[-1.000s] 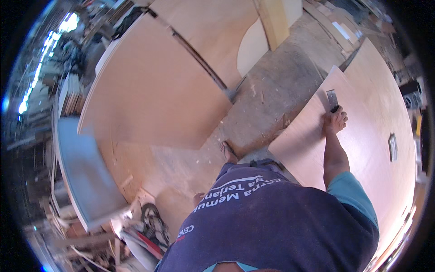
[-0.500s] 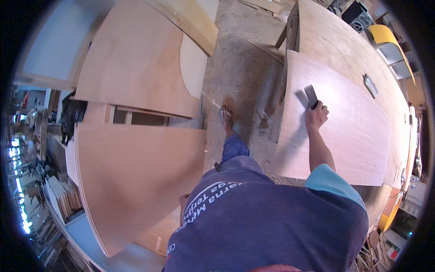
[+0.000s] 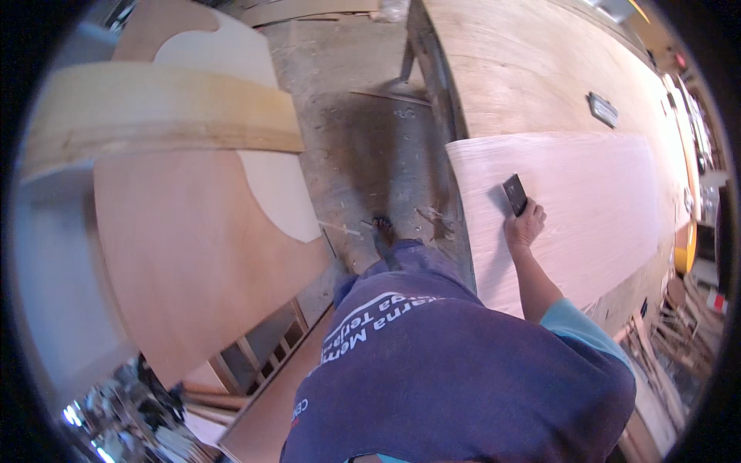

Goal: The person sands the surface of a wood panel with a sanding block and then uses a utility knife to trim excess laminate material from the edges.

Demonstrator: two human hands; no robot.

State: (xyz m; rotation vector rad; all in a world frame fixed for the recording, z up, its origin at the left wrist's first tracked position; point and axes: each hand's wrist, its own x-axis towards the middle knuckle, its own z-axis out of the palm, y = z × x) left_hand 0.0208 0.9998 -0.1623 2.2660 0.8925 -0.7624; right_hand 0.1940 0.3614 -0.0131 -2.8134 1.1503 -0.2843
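In my right hand (image 3: 526, 225) is a scraper (image 3: 515, 194) with a wide, dark flat blade, its handle hidden in my closed fingers. Hand and scraper are over the left part of a pale pinkish veneer sheet (image 3: 587, 208), throwing a shadow on it; whether the blade touches the surface I cannot tell. The sheet lies on a large wooden workbench (image 3: 525, 69). Further back on that bench rests a small dark oblong block or tool (image 3: 603, 110). My left hand is out of sight.
On my left stand large plywood panels (image 3: 185, 231), one with a curved pale inlay (image 3: 278, 197), and a light wooden board (image 3: 162, 108) across them. A bench leg (image 3: 407, 60) and a thin stick (image 3: 390, 98) are ahead on the concrete floor. Wood scraps (image 3: 656, 378) lie at right.
My view has turned, so the bench and panels appear rotated. The right hand keeps its grip on the scraper above the sheet. A sliver of my left hand, visible earlier, has gone from view.
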